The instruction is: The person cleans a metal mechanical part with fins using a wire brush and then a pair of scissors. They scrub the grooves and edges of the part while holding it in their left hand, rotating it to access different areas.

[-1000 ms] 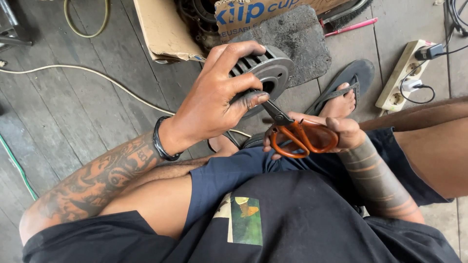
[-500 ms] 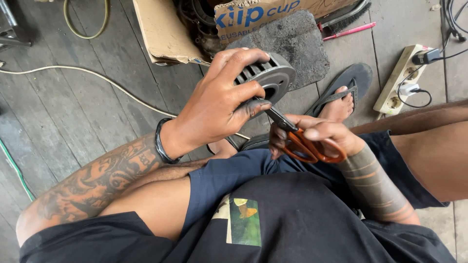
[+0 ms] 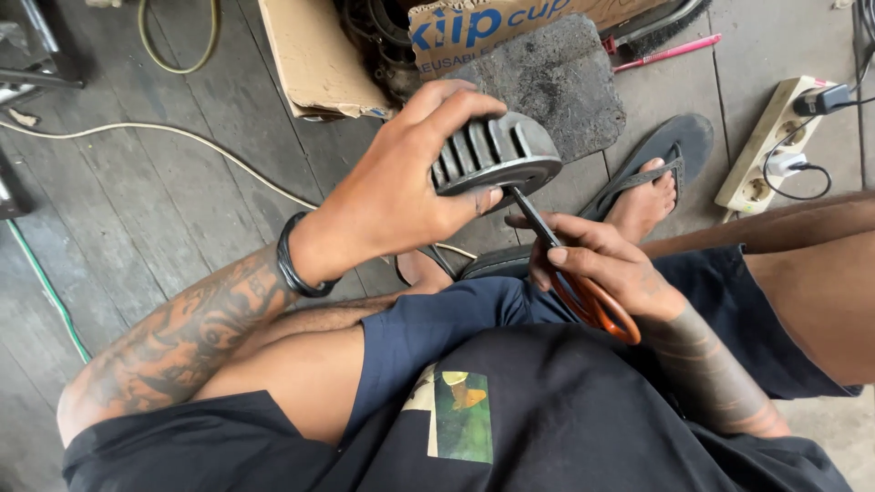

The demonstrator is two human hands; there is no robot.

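Left hand [image 3: 401, 196]: clamped on a round, grey, ribbed metal part [image 3: 492, 155], held above the lap.
Right hand [image 3: 602, 264]: closed around orange-handled scissors [image 3: 583, 292], dark blades touching the part's underside.
Floor [image 3: 137, 210]: worn grey planks, torn cardboard box [image 3: 319, 55], white power strip [image 3: 766, 146].

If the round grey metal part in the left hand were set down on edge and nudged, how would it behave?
The metal part is disc-shaped, so it would probably roll, then tip flat. It looks solid, likely heavy for its size and stiff. The left hand has darkened fingertips, suggesting grime, so it may be slippery.
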